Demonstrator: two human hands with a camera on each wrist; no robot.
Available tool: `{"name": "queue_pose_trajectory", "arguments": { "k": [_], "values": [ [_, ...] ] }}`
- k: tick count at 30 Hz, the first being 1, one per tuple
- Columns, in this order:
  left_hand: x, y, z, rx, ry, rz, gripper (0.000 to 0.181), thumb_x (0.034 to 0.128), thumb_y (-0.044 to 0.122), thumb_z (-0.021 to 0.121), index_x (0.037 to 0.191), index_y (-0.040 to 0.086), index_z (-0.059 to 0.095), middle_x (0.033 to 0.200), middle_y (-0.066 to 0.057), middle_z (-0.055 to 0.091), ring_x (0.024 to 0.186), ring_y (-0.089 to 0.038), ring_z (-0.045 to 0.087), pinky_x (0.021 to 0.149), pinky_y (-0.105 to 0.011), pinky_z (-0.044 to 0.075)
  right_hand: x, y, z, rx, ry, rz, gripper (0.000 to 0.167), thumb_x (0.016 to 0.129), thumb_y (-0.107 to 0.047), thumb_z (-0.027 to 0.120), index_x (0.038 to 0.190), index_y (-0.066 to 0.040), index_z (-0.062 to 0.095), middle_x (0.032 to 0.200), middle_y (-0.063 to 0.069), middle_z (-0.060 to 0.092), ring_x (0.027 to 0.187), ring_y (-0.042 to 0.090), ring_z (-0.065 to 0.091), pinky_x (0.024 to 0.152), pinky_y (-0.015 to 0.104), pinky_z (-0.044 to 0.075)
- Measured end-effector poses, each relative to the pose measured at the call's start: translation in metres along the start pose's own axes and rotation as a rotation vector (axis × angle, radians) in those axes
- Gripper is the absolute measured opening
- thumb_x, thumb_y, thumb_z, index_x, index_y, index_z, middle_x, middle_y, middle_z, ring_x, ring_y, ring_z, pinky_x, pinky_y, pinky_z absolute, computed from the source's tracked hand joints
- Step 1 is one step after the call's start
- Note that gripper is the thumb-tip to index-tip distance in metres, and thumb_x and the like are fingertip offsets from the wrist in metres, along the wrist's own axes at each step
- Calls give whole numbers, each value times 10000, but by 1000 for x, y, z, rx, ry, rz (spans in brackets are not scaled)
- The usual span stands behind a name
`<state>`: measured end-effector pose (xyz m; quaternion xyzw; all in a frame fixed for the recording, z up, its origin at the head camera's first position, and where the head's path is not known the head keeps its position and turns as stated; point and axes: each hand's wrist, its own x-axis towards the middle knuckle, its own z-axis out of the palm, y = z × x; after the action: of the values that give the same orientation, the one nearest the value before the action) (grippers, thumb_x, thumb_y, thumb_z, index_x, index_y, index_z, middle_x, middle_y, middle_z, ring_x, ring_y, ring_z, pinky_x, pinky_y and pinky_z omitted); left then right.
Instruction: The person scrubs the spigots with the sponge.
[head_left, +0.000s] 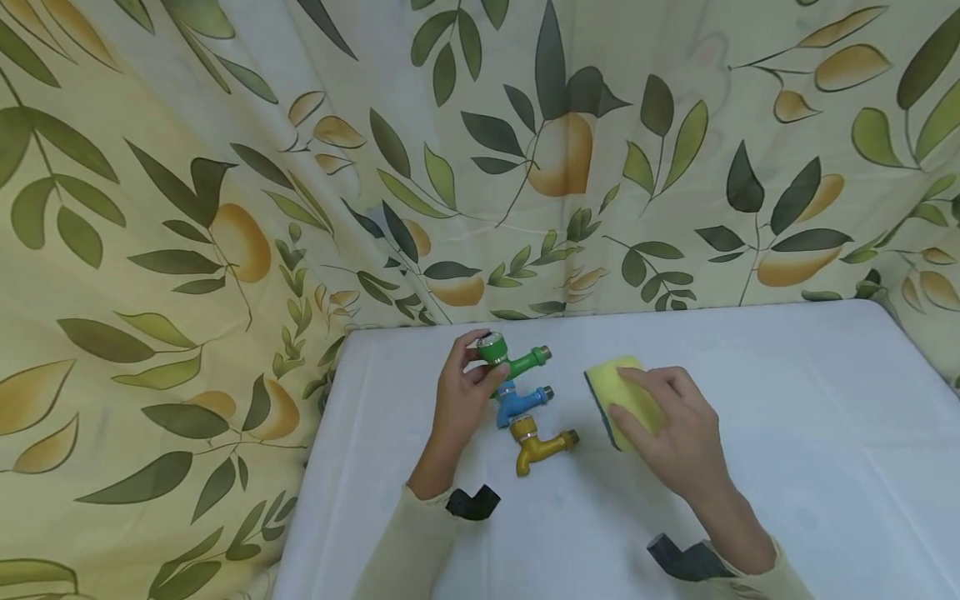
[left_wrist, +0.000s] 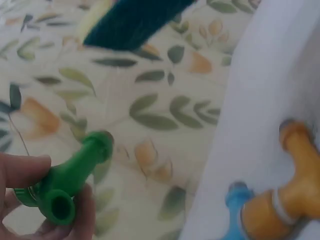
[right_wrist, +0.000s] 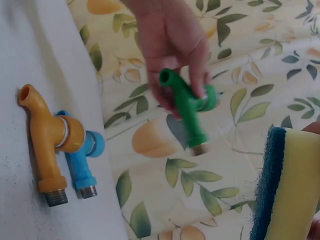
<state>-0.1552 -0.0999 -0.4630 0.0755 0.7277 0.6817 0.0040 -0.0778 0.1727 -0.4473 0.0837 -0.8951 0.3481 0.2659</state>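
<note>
Between thumb and fingers my left hand (head_left: 467, 398) holds a green tap (head_left: 529, 360), off the table. In the left wrist view the green tap (left_wrist: 75, 175) shows its open spout toward the camera. My right hand (head_left: 678, 429) pinches a yellow sponge (head_left: 626, 400) with a dark blue-green scouring side, raised over the table. The sponge's scouring layer (right_wrist: 270, 185) faces the taps in the right wrist view. On the table nearby lie a blue tap (head_left: 521, 403) and an orange-yellow tap (head_left: 542, 448), close together. The sponge and the green tap are apart.
A white cloth covers the table (head_left: 810, 433). Behind it and at the left hangs a curtain (head_left: 420, 167) printed with leaves and fruit. Dark bands (head_left: 474, 503) sit at both wrists, over pale sleeves.
</note>
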Motion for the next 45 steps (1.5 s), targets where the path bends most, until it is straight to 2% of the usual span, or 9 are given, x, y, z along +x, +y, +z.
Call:
{"name": "queue_pose_trajectory", "arguments": {
  "k": [3, 6, 9, 16, 23, 29, 39, 45],
  "values": [
    [19, -14, -10, 38, 80, -76, 535, 905, 91, 775, 1387, 196, 568, 1130, -141, 689, 947, -215, 724, 815, -285, 609, -2, 1, -2, 4, 2, 13, 458, 754, -166, 842, 1201, -147, 739, 1013, 68, 599, 826, 99, 458, 607, 158, 378],
    [34, -27, -19, 59, 122, -167, 541, 876, 98, 804, 1370, 171, 596, 1060, -134, 731, 892, -187, 718, 778, -274, 584, -5, 3, -3, 9, -1, 26, 452, 755, -164, 846, 1194, -141, 742, 1008, 64, 603, 814, 89, 449, 596, 169, 378],
    [45, -38, -25, 92, 127, -252, 556, 861, 122, 821, 1371, 183, 607, 1052, -132, 743, 917, -193, 729, 763, -275, 578, -7, 4, -3, 13, -7, 48, 448, 757, -163, 848, 1192, -145, 743, 1008, 52, 605, 816, 78, 444, 601, 175, 376],
    [61, -57, -28, 217, 125, -361, 487, 845, 160, 838, 1300, 210, 671, 1072, -127, 735, 945, -213, 717, 729, -271, 593, -11, 6, -3, 11, -33, 86, 441, 778, -171, 846, 1206, -154, 738, 1015, 30, 601, 821, 67, 445, 598, 190, 401],
    [68, -76, -28, 373, 128, -355, 463, 855, 211, 832, 1289, 199, 672, 1013, -103, 739, 874, -203, 697, 695, -264, 554, -14, 6, -3, 3, -55, 98, 441, 784, -184, 847, 1210, -157, 734, 1017, 19, 597, 832, 81, 453, 595, 203, 424],
    [69, -91, -27, 427, 90, -355, 460, 859, 248, 828, 1286, 181, 671, 989, -93, 753, 822, -166, 694, 688, -259, 548, -16, 5, -1, 12, -80, 105, 448, 789, -182, 851, 1219, -174, 727, 1024, 5, 588, 846, 76, 453, 611, 202, 438],
    [66, -96, -26, 526, 108, -300, 478, 876, 289, 819, 1314, 157, 680, 1007, -103, 731, 905, -213, 675, 748, -327, 567, -19, 6, 2, 21, -86, 94, 444, 777, -170, 858, 1202, -192, 733, 1016, 0, 581, 842, 80, 461, 608, 204, 445],
    [62, -97, -27, 543, 124, -293, 584, 897, 344, 793, 1418, 161, 606, 1077, -127, 718, 999, -260, 666, 842, -401, 570, -20, 8, 4, 15, -81, 82, 449, 773, -169, 857, 1204, -192, 733, 1014, -3, 579, 839, 74, 454, 608, 200, 431]
  ]
}}
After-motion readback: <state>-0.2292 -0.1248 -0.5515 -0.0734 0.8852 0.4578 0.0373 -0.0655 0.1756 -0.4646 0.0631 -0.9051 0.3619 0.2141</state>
